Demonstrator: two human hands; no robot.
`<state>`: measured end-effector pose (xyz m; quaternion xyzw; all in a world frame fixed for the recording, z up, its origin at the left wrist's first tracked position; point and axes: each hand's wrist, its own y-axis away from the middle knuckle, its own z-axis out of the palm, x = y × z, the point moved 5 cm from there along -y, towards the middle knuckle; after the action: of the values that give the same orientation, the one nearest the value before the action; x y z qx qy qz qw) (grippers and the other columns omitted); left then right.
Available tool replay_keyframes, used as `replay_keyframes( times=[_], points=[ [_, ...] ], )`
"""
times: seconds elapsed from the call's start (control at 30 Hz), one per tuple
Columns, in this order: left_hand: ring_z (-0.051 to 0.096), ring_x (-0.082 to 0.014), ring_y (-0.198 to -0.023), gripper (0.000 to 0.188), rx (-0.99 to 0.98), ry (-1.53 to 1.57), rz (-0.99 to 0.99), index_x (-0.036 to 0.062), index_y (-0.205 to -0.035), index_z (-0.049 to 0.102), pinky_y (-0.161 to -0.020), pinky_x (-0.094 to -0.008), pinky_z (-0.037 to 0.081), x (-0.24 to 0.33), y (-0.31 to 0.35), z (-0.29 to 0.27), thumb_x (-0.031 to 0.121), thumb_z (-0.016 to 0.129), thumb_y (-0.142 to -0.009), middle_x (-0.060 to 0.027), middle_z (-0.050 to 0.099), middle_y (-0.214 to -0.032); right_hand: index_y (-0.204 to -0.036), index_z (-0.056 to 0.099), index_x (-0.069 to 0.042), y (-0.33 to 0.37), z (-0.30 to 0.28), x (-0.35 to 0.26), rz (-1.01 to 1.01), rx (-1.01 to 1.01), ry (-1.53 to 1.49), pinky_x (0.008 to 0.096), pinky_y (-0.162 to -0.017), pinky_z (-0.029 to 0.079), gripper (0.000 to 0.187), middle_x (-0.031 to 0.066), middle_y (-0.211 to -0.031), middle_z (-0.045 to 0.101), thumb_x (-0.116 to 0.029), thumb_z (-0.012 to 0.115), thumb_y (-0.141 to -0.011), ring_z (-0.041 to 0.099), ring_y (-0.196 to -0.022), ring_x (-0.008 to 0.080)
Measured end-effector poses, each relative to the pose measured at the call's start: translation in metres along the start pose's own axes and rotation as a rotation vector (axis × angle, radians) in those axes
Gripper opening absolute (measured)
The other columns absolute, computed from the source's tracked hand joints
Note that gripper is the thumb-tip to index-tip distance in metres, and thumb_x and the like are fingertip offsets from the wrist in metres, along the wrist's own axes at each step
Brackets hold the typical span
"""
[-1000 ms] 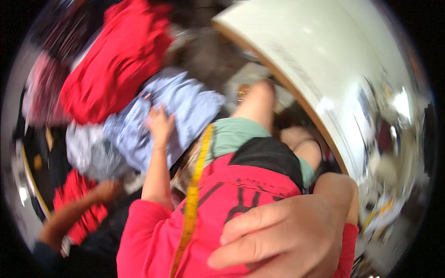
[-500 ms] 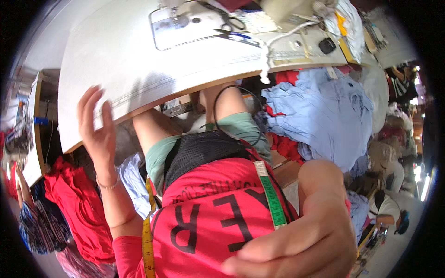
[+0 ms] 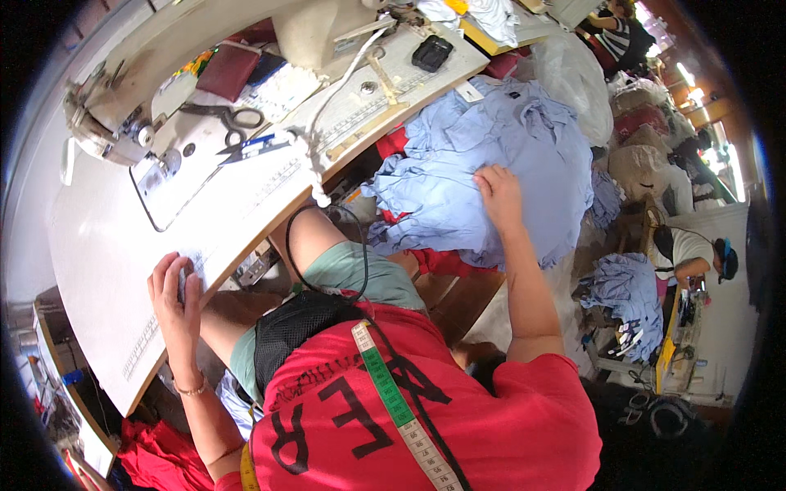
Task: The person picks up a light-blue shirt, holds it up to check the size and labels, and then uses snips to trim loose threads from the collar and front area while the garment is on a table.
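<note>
R hand (image 3: 498, 195) lies palm-down on the heap of light-blue garments (image 3: 458, 176), fingers (image 3: 483, 176) spread and mostly flat, pressing the cloth but not closed on a fold as far as I can tell. L hand (image 3: 173, 288) rests on the near edge of the white counter (image 3: 106, 245), fingers curled lightly over the rim, holding nothing but the edge, prob. as a brace. The blue heap sits right under the R fingers and runs on beyond and to the side of them, over red cloth (image 3: 442, 262) that shows just below the wrist. Judging by this, the step in hand is picking a piece off the heap w/ the R hand. To do it well: pinch one layer only near a seam or collar, since flat pressure will drag several pieces; lift straight up so the red cloth below stays put; keep the L hand braced while leaning. Beyond the L fingers, on the counter, lie scissors (image 3: 229, 119) and a sewing machine (image 3: 106, 123); a dangling white cord (image 3: 315, 159) is between the hands and could snag a lifted piece. A green-yellow tape measure (image 3: 393, 401) hangs at the person's chest.
</note>
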<state>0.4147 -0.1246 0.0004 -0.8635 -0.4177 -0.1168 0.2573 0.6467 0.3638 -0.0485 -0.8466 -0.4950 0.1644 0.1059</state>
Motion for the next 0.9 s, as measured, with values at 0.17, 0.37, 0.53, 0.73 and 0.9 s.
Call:
replay_keyframes(
  times=[0.17,0.37,0.53,0.73,0.9],
  points=[
    [0.054,-0.0268,-0.109,0.017,-0.015,0.300,-0.165,-0.0012,-0.102,0.062,-0.095,-0.0375,0.043,-0.004,0.006,-0.001,0.006,0.060,-0.087,-0.0122,0.057,-0.117,-0.092,0.064,-0.006,0.011,-0.013,-0.020,0.299,-0.017,-0.775,0.0347,-0.066,0.045,0.014,0.0087,-0.079,0.062,-0.015,0.065,-0.082,0.058,-0.071,0.0268],
    [0.060,-0.0283,-0.096,0.017,-0.274,0.527,0.125,-0.0026,-0.097,0.063,-0.083,-0.0353,0.049,0.092,-0.028,-0.002,0.007,0.065,-0.084,-0.0143,0.061,-0.105,-0.096,0.064,-0.003,0.006,-0.001,-0.074,-0.029,-0.548,-0.609,0.0308,-0.069,0.046,0.015,0.0039,-0.090,0.066,-0.016,0.062,-0.087,0.059,-0.080,0.0168],
    [0.062,-0.0304,-0.089,0.015,-0.320,0.486,0.124,-0.0028,-0.096,0.062,-0.079,-0.0350,0.049,0.087,-0.026,0.001,0.005,0.065,-0.083,-0.0153,0.063,-0.098,-0.126,0.052,-0.003,-0.010,-0.050,0.022,0.523,0.356,-0.513,0.0358,-0.084,0.046,0.049,0.0161,-0.118,0.060,-0.021,0.066,-0.083,0.060,-0.097,0.0278],
    [0.063,-0.0277,-0.086,0.012,-0.294,0.520,0.049,-0.0032,-0.095,0.062,-0.076,-0.0329,0.050,0.063,-0.020,0.006,0.003,0.062,-0.085,-0.0148,0.064,-0.095,-0.130,0.049,-0.001,0.072,-0.039,0.225,0.994,0.603,0.073,0.0378,-0.094,0.042,0.063,0.0230,-0.119,0.057,-0.032,0.070,-0.079,0.056,-0.107,0.0322],
    [0.063,-0.0276,-0.085,0.011,-0.295,0.554,0.051,-0.0037,-0.095,0.062,-0.076,-0.0324,0.049,0.062,-0.010,0.002,0.002,0.062,-0.085,-0.0149,0.064,-0.096,-0.121,0.054,0.001,0.060,-0.081,0.172,0.948,0.481,-0.034,0.0372,-0.089,0.046,0.052,0.0141,-0.109,0.063,-0.030,0.070,-0.082,0.062,-0.094,0.0242]
  ],
)
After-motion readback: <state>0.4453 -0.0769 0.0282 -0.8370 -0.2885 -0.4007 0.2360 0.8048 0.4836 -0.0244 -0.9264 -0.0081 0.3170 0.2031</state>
